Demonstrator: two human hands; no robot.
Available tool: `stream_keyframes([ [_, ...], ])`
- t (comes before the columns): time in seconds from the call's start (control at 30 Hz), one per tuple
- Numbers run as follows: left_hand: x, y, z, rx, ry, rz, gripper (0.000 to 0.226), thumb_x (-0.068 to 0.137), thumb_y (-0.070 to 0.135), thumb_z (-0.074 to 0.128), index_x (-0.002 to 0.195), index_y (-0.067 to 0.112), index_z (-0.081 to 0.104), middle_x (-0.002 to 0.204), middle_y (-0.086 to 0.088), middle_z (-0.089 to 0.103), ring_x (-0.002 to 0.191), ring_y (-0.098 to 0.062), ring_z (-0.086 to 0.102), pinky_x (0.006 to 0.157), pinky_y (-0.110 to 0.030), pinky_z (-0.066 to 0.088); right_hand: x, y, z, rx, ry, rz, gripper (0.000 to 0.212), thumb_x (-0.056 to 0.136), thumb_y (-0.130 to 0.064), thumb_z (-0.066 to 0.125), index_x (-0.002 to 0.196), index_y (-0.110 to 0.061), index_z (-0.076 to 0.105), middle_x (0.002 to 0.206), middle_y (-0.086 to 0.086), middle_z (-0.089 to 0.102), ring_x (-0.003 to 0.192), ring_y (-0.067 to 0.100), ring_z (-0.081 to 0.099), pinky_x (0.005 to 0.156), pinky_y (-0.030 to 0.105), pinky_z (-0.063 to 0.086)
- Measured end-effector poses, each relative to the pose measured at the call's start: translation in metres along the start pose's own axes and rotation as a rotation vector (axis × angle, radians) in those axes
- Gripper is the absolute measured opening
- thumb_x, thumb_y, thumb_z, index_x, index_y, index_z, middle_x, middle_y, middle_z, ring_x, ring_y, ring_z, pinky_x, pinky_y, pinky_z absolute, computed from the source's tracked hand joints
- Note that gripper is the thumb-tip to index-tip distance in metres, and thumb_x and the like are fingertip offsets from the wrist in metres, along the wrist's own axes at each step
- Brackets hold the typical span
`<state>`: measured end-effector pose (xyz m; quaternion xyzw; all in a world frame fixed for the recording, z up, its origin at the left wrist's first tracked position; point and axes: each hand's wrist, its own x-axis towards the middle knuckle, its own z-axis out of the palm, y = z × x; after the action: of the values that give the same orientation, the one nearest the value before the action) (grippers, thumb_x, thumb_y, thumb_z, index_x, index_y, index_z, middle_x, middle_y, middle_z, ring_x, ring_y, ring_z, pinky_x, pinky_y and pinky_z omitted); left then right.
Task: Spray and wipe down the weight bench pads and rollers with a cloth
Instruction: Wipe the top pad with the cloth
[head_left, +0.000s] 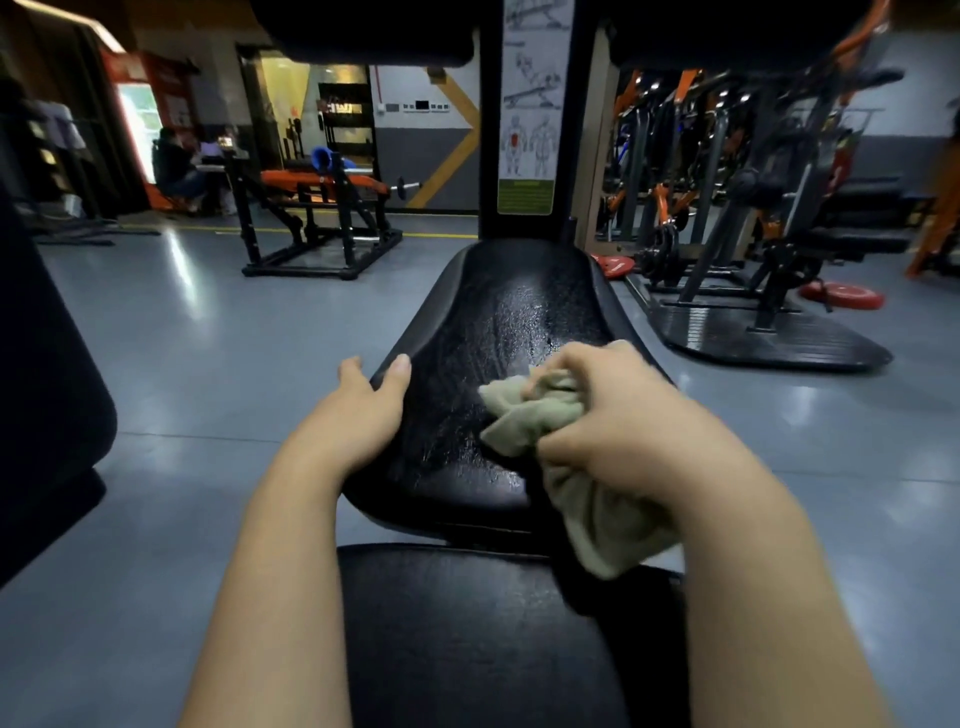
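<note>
A black curved bench pad (498, 322) stretches away from me, its surface wet with spray droplets. My right hand (613, 415) grips a bunched pale green cloth (524, 415) and presses it on the pad's right side; a tail of the cloth hangs under my wrist. My left hand (363, 410) holds the pad's left edge, thumb on top and fingers curled over the rim. A second flat black pad (478, 639) lies nearest me, below the first. Two black rollers (374, 31) sit at the top of the bench's upright post. No spray bottle is in view.
An upright post with an exercise chart (530, 104) rises at the pad's far end. An orange and black machine (311, 213) stands left on the grey floor. Racks and red weight plates (841, 296) crowd the right. A dark padded shape (47, 395) is at my left. People sit far left.
</note>
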<state>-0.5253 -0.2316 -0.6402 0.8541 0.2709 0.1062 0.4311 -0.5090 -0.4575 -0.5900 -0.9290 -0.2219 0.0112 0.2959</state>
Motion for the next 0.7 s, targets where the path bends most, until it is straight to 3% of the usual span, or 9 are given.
stream_keyframes([
  [0.07,-0.001,0.001,0.001,0.015,-0.003,0.003,0.075,0.102,0.067,0.029,0.161,0.021,0.020,0.161,-0.009,0.037,0.146,-0.033,0.038,0.117,-0.048,0.031,-0.002,0.022,-0.019,-0.067,0.037,0.166,0.051,0.072,-0.040,0.081,0.113,-0.035,0.051,0.109,-0.001,0.038,0.116,0.031,0.046,0.105,0.048,0.043],
  [0.13,-0.001,0.002,0.002,0.049,0.007,0.001,0.077,0.102,0.067,0.027,0.160,0.017,0.023,0.161,-0.010,0.037,0.146,-0.032,0.037,0.117,-0.049,0.031,-0.001,0.037,-0.027,-0.061,0.094,0.228,0.047,0.079,-0.037,0.078,0.114,-0.031,0.048,0.111,0.003,0.035,0.118,0.034,0.044,0.105,0.049,0.042],
  [0.27,0.000,0.003,0.003,0.055,0.021,-0.005,0.079,0.102,0.066,0.027,0.161,0.013,0.018,0.164,-0.012,0.031,0.149,-0.033,0.032,0.118,-0.048,0.029,0.012,0.033,-0.007,-0.077,0.295,0.064,0.030,0.085,-0.019,0.065,0.106,-0.033,0.049,0.103,0.000,0.039,0.107,0.033,0.050,0.098,0.051,0.046],
  [0.37,0.001,0.003,0.003,0.049,0.025,-0.005,0.079,0.102,0.066,0.027,0.161,0.016,0.017,0.164,-0.011,0.031,0.149,-0.034,0.033,0.118,-0.049,0.029,0.015,0.016,0.011,-0.212,0.368,-0.050,0.016,0.088,-0.024,0.058,0.104,-0.028,0.055,0.101,0.001,0.045,0.100,0.032,0.055,0.087,0.046,0.051],
  [0.47,0.001,0.003,0.003,0.046,0.032,0.012,0.077,0.102,0.066,0.028,0.161,0.017,0.020,0.164,-0.010,0.033,0.148,-0.033,0.034,0.117,-0.047,0.029,0.010,-0.006,0.023,-0.117,0.242,-0.213,0.016,0.078,-0.032,0.070,0.087,-0.023,0.059,0.087,-0.002,0.057,0.086,0.025,0.060,0.076,0.039,0.054],
  [0.53,0.000,0.003,0.003,0.056,0.034,0.016,0.076,0.102,0.066,0.028,0.161,0.018,0.022,0.162,-0.011,0.035,0.147,-0.033,0.035,0.116,-0.046,0.029,0.006,-0.020,0.032,-0.083,0.145,-0.280,0.019,0.075,-0.033,0.075,0.085,-0.029,0.059,0.086,-0.005,0.056,0.086,0.022,0.060,0.077,0.040,0.054],
  [0.7,0.000,0.003,0.002,0.089,0.037,0.010,0.073,0.102,0.066,0.026,0.157,0.018,0.030,0.158,-0.010,0.042,0.142,-0.033,0.041,0.111,-0.047,0.034,0.002,-0.022,0.030,-0.017,-0.042,-0.277,0.024,0.066,-0.026,0.077,0.085,-0.032,0.065,0.075,-0.006,0.063,0.078,0.017,0.064,0.072,0.039,0.058],
])
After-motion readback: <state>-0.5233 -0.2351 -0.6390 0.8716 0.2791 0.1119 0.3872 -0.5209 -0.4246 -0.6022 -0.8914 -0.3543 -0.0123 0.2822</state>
